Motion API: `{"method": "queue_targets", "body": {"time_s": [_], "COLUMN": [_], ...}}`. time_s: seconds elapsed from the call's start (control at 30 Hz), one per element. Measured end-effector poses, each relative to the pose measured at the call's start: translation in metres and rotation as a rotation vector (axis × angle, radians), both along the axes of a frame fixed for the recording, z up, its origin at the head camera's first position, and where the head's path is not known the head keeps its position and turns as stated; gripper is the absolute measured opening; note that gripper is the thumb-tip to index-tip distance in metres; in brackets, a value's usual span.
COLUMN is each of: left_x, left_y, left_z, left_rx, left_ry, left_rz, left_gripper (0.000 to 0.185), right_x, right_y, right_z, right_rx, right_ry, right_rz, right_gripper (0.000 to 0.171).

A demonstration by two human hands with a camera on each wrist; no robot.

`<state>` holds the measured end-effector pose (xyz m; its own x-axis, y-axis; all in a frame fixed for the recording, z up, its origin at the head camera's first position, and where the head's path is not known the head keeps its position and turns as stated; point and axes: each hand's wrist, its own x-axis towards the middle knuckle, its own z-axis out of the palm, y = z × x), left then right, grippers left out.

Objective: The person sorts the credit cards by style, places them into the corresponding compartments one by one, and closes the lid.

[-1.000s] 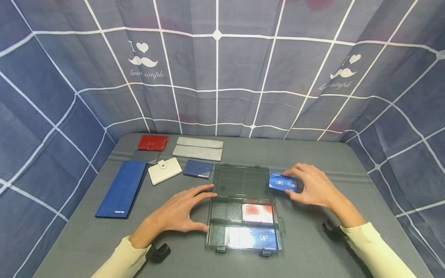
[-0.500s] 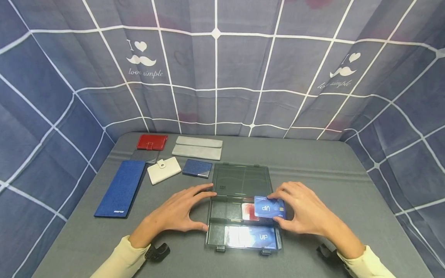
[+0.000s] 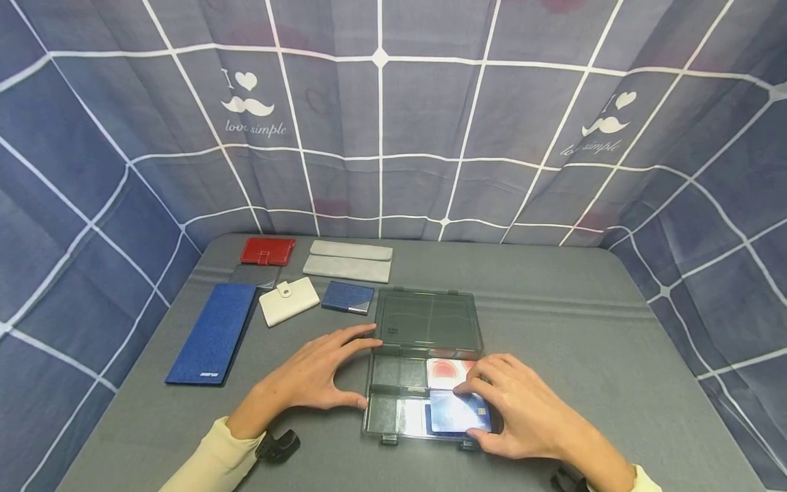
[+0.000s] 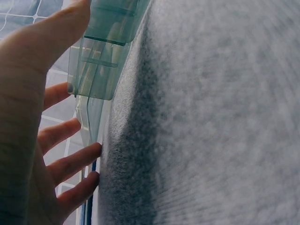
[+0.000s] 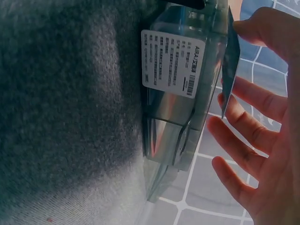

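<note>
My right hand [image 3: 522, 413] pinches the blue card [image 3: 458, 414] by its edges over the open organizer box's [image 3: 424, 321] near compartment, left hand [image 3: 310, 376] spread, bracing the box; card looks thin, stiff, slick.

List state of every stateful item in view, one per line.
Clear organizer box: open, lid laid flat on the table behind the tray.
Blue card: held over the front compartment, not released.
Red-and-white card: lying in the middle-right compartment.
Right hand: pinches the blue card.
Left hand: fingers spread, braced on the box's left edge.
Red wallet: closed, clasp fastened.
White wallet: closed, snapped.
Blue long wallet: closed, flat.
Grey pouch: closed.
</note>
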<state>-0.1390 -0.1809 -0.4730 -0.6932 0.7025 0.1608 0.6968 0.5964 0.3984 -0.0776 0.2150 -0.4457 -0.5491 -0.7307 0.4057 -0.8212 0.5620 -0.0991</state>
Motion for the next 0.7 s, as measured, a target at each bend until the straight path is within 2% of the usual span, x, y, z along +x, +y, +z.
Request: {"method": "queue_targets", "body": {"time_s": [0.27, 0.43, 0.7], "left_x": [0.0003, -0.0002, 0.0], "left_y": [-0.0003, -0.0004, -0.0004], "left_z": [-0.0009, -0.0012, -0.0015], "left_rx": [0.007, 0.004, 0.009], "left_ry": [0.012, 0.002, 0.004], "left_rz": [0.001, -0.001, -0.002], "left_gripper": [0.096, 0.096, 0.096], "right_x": [0.0016, 0.0, -0.0013], "right_y": [0.0004, 0.0024, 0.0024], "right_z": [-0.0056, -0.0062, -0.0043], "right_rx": [0.052, 0.033, 0.066], "right_ry": [-0.027, -0.012, 0.017], "right_rz": [-0.022, 0.02, 0.061], "right_gripper": [0.053, 0.051, 0.037]}}
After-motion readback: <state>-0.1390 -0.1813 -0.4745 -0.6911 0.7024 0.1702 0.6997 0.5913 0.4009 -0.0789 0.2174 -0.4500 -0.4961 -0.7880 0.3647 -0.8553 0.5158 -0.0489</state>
